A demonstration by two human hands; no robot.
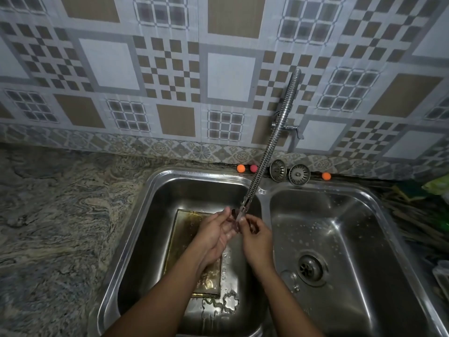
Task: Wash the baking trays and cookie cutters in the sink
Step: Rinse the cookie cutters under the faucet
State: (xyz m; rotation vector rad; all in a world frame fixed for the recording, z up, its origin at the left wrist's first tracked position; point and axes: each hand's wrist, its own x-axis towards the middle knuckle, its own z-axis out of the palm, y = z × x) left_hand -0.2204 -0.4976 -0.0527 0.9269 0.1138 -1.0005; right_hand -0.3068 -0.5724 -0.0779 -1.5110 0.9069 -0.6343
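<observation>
Tiles [230,76] in grey, brown and white squares fill the upper half of the frame. Marbled counter [60,215] takes the left side below them. A steel double sink [263,192] spans the lower middle and right. Its right basin [364,239] is spotted with droplets and has a drain [311,267] in its floor.

In the left basin [150,227] a golden tray [184,229] lies flat on the floor, partly hidden under the left forearm. A ribbed metal hose [269,147] runs from the wall at upper right down to just above the left basin. Water falls from its tip onto the hands.

The left hand [216,237] is held out at frame centre with fingers nearly straight and the palm under the stream, not closed on anything. Just right of it, the right hand [255,239] has curled fingers that pinch a small metal piece [233,217] in the water. The shape of that piece is too blurred to tell.

Two strainers [278,170] stand against the wall on the ledge behind the sink. At the lower edge of the tray, two cutters [230,302] lie in the left basin, one of them flower-shaped. Three small balls [240,168], two orange and one pink, sit along the same ledge.
</observation>
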